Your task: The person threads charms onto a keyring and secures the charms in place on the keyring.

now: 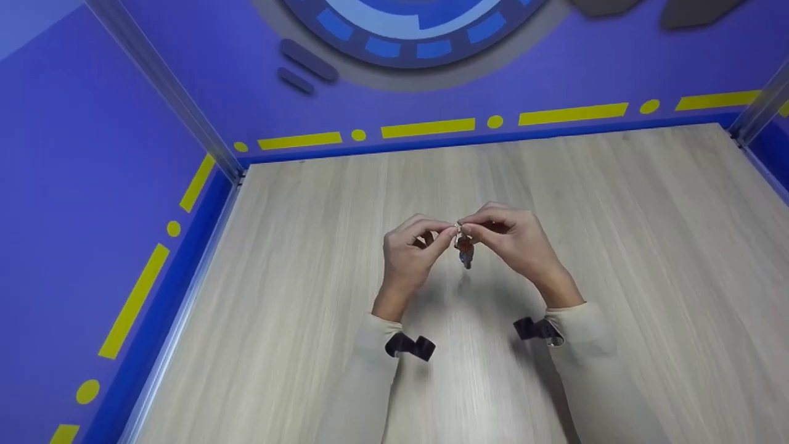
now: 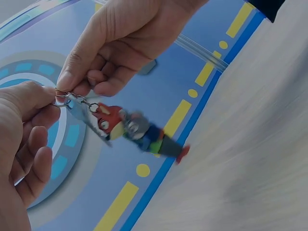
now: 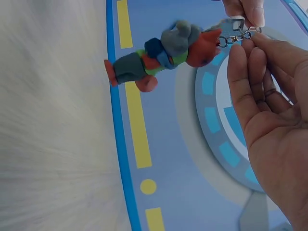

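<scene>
My left hand (image 1: 408, 251) and right hand (image 1: 516, 242) meet above the table, fingertips close together. Between them hangs a keychain with a small figurine (image 2: 144, 131), red at the head, with grey, blue and green parts and red feet. A short metal chain (image 3: 232, 39) joins the figurine to a split ring (image 2: 60, 102). Thumb and fingers of the left hand pinch the ring from one side, and those of the right hand pinch it from the other. Beside the figurine dangles a flat silvery piece (image 2: 89, 119), partly hidden by fingers.
The wood-grain table (image 1: 296, 277) lies below both hands. Blue panels (image 1: 123, 185) with yellow dashes stand at its left and back, joined by a metal post (image 1: 166, 80). A black camera strap (image 1: 410, 346) sits on each sleeved wrist.
</scene>
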Action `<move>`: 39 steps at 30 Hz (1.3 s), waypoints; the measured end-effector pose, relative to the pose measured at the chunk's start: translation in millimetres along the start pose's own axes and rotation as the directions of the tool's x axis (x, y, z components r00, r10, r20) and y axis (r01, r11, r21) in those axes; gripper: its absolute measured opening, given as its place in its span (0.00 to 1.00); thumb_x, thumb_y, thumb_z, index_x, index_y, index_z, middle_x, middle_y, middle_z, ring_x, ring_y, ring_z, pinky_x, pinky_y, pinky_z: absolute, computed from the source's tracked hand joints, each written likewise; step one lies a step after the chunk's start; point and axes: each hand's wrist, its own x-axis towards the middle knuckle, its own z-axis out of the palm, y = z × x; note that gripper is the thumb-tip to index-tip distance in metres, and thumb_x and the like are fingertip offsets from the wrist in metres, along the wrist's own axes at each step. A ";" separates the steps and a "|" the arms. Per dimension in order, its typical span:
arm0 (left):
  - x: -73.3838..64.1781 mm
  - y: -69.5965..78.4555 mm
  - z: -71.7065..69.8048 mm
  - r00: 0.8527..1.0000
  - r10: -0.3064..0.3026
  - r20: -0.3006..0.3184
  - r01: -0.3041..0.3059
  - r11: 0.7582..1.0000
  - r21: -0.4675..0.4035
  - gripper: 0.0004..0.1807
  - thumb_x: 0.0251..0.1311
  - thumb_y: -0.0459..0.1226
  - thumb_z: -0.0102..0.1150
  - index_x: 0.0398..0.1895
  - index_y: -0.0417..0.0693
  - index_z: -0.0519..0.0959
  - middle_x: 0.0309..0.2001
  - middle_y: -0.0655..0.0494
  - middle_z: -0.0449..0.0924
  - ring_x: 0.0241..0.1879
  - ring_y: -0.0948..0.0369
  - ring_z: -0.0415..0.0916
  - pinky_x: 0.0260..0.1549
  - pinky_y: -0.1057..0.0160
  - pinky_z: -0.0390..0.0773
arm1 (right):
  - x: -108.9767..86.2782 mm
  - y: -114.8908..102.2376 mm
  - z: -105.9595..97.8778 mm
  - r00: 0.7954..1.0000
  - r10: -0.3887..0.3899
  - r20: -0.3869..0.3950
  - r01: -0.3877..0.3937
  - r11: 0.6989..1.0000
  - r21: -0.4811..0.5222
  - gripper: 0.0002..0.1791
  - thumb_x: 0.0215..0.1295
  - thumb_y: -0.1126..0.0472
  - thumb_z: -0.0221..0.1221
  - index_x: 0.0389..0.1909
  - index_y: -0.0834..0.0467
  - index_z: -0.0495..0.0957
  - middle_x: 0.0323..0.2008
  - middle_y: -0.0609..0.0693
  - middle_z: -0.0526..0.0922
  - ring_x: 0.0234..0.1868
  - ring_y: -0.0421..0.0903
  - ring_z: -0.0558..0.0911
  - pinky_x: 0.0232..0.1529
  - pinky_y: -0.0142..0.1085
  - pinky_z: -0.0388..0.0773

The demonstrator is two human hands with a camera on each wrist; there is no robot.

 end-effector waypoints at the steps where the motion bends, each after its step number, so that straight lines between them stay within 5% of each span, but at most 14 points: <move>1: -0.3 -0.4 0.1 1.000 -0.010 -0.001 0.010 1.000 -0.011 0.03 0.63 0.31 0.75 0.35 0.39 0.91 0.31 0.55 0.87 0.24 0.63 0.76 0.23 0.67 0.77 | 0.2 0.0 -0.1 1.000 0.000 -0.008 0.000 1.000 -0.013 0.07 0.69 0.70 0.68 0.43 0.61 0.91 0.37 0.55 0.88 0.36 0.51 0.88 0.41 0.35 0.86; 9: -5.1 -2.8 -2.3 0.993 -0.108 0.046 0.108 0.994 -0.001 0.02 0.63 0.33 0.76 0.36 0.43 0.92 0.33 0.58 0.88 0.28 0.63 0.77 0.25 0.67 0.76 | 0.0 2.0 -1.8 1.000 -0.001 0.026 0.004 0.996 -0.091 0.05 0.69 0.69 0.69 0.41 0.60 0.92 0.37 0.53 0.88 0.36 0.47 0.86 0.40 0.31 0.84; 17: -2.9 -1.6 -3.4 0.988 -0.055 0.144 0.027 0.981 0.192 0.03 0.63 0.36 0.76 0.38 0.47 0.93 0.33 0.59 0.87 0.25 0.65 0.75 0.26 0.69 0.74 | -0.2 -7.3 -5.7 0.986 -0.116 0.116 0.152 0.911 -0.382 0.07 0.64 0.73 0.72 0.39 0.60 0.91 0.33 0.44 0.86 0.35 0.41 0.84 0.39 0.33 0.82; 23: -2.9 -0.7 -4.8 0.985 -0.023 0.172 -0.026 0.961 0.275 0.04 0.63 0.37 0.77 0.36 0.46 0.92 0.32 0.59 0.86 0.23 0.60 0.76 0.26 0.70 0.72 | 0.3 -7.8 -3.7 0.971 -0.184 0.154 0.234 0.863 -0.447 0.06 0.63 0.74 0.72 0.37 0.62 0.91 0.32 0.49 0.86 0.34 0.41 0.84 0.35 0.37 0.84; 31: -2.4 -1.4 -3.2 0.991 0.070 0.112 -0.097 0.962 0.256 0.05 0.65 0.37 0.75 0.36 0.43 0.90 0.32 0.57 0.86 0.24 0.64 0.76 0.25 0.70 0.74 | -1.1 -5.1 -4.1 0.983 -0.167 0.081 0.185 0.919 -0.347 0.07 0.65 0.73 0.71 0.40 0.61 0.92 0.34 0.46 0.88 0.38 0.43 0.87 0.44 0.28 0.83; 39: -0.2 0.2 0.3 0.998 0.058 0.036 -0.062 0.990 0.127 0.04 0.65 0.34 0.75 0.37 0.41 0.90 0.34 0.55 0.87 0.25 0.63 0.76 0.24 0.67 0.76 | -0.1 -0.9 -1.8 0.993 -0.121 -0.006 0.117 0.972 -0.204 0.08 0.66 0.72 0.70 0.43 0.60 0.92 0.36 0.46 0.88 0.38 0.43 0.86 0.45 0.29 0.83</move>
